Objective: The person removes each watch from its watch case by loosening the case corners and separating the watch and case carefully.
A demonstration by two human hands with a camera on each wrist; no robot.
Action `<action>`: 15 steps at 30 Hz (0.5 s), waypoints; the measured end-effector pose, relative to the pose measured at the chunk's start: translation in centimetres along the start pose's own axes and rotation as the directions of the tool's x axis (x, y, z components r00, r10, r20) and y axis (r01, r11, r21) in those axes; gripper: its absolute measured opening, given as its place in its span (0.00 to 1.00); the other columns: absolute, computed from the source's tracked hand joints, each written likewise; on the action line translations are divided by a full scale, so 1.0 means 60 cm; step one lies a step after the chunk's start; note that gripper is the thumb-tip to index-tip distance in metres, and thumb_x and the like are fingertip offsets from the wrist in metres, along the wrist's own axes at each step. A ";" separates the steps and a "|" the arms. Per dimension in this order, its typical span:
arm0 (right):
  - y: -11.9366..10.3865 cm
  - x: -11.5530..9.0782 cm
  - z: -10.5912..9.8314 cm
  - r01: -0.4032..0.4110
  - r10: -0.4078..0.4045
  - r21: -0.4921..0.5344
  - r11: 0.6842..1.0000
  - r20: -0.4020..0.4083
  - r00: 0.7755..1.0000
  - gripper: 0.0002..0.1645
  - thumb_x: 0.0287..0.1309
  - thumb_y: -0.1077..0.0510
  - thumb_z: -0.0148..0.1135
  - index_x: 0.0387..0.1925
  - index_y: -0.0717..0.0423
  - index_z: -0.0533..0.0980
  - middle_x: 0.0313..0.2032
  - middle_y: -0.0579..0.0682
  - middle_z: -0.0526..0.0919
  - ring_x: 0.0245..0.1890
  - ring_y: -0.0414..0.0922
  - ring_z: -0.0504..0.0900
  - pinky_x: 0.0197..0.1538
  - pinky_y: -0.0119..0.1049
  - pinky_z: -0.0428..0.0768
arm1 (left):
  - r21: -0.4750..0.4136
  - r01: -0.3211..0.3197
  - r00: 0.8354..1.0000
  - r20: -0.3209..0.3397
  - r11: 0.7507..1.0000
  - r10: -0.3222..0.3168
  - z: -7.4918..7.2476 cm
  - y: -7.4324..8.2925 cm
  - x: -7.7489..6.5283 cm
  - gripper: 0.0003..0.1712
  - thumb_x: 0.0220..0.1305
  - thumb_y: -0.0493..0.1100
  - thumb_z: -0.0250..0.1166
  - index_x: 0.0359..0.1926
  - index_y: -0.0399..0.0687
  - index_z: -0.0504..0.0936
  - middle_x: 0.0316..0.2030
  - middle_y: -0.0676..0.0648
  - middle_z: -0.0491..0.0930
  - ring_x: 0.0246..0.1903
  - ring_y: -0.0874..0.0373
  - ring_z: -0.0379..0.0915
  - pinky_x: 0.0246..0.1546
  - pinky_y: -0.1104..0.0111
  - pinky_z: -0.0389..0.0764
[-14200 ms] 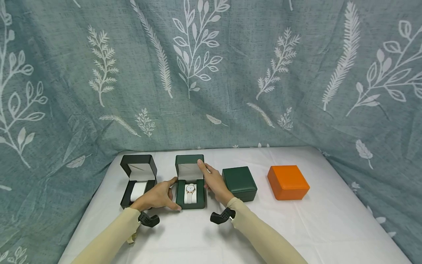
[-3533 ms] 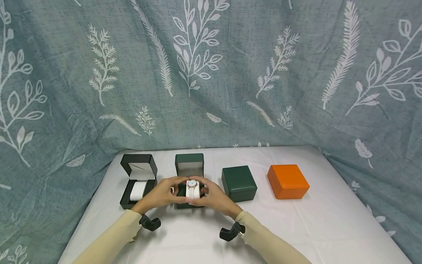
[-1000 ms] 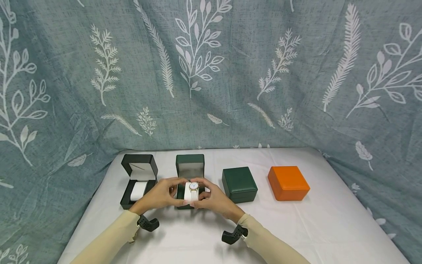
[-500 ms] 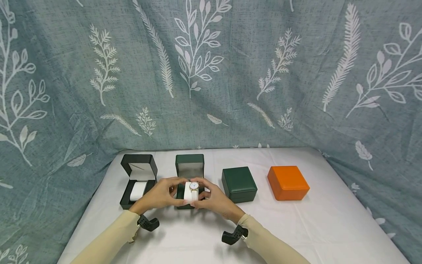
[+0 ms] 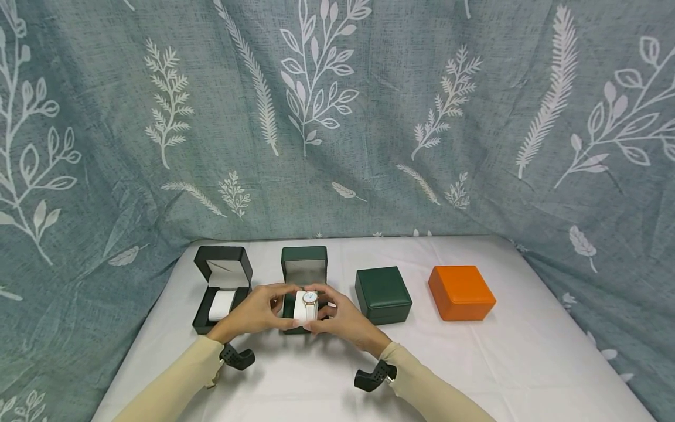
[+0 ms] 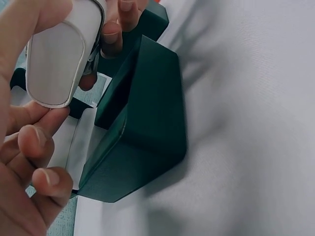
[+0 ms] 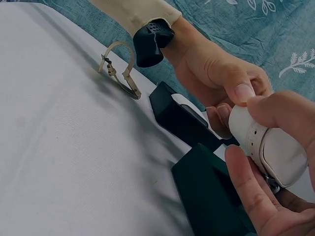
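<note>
A white watch cushion (image 5: 299, 309) bears a wristwatch (image 5: 310, 299) with a round white dial, gold-toned case and white strap. My left hand (image 5: 258, 309) pinches the cushion's left end between thumb and fingers. From the other side my right hand (image 5: 345, 318) grips the right end, where the watch sits off-centre. Both hands hold it above the open green watch box (image 5: 304, 254), whose lid stands up behind. In the left wrist view the cushion's flat end (image 6: 55, 64) faces the camera. The right wrist view shows the punched strap (image 7: 256, 140) round the cushion.
An open black watch box (image 5: 220, 254) with a bare white cushion (image 5: 222, 305) stands at left. Closed green (image 5: 382, 287) and orange (image 5: 461, 284) boxes sit to the right. A tan-strapped watch (image 7: 130, 81) lies on the white cloth (image 7: 74, 128) near my left forearm.
Since the oldest frame, both hands have lifted the cushion with the watch from the green box. The watch has shifted toward the cushion's right end. Over the last second, almost nothing has moved.
</note>
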State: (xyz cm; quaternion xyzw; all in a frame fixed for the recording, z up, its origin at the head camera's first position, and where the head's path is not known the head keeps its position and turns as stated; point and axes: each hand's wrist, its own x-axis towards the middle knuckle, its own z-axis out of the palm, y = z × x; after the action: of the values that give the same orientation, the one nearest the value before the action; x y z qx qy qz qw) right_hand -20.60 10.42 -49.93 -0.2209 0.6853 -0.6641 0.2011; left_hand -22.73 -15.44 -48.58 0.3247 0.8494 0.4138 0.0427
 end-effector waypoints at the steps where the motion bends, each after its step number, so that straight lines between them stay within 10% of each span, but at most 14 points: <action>1: 0.000 0.000 0.000 0.001 -0.001 0.002 1.000 -0.001 1.000 0.44 0.57 0.56 0.79 0.71 0.32 0.69 0.60 0.56 0.72 0.40 0.52 0.84 0.48 0.60 0.82 | 0.003 -0.002 1.000 -0.003 1.000 0.003 0.000 0.000 0.000 0.35 0.56 0.60 0.79 0.64 0.65 0.80 0.26 0.45 0.73 0.21 0.64 0.61 0.24 0.71 0.66; 15: 0.002 0.000 0.000 0.011 -0.010 -0.010 1.000 0.003 1.000 0.43 0.60 0.58 0.76 0.72 0.35 0.68 0.58 0.57 0.77 0.39 0.51 0.84 0.46 0.61 0.82 | -0.006 0.000 1.000 0.013 1.000 0.000 0.000 0.002 -0.001 0.37 0.57 0.61 0.78 0.67 0.61 0.79 0.26 0.42 0.73 0.20 0.66 0.60 0.23 0.72 0.66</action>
State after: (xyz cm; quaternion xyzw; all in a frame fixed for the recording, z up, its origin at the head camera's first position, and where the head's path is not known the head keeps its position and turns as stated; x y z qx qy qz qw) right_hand -20.62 10.43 -50.03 -0.2267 0.6872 -0.6613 0.1976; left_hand -22.61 -15.40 -48.48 0.3272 0.8479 0.4142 0.0490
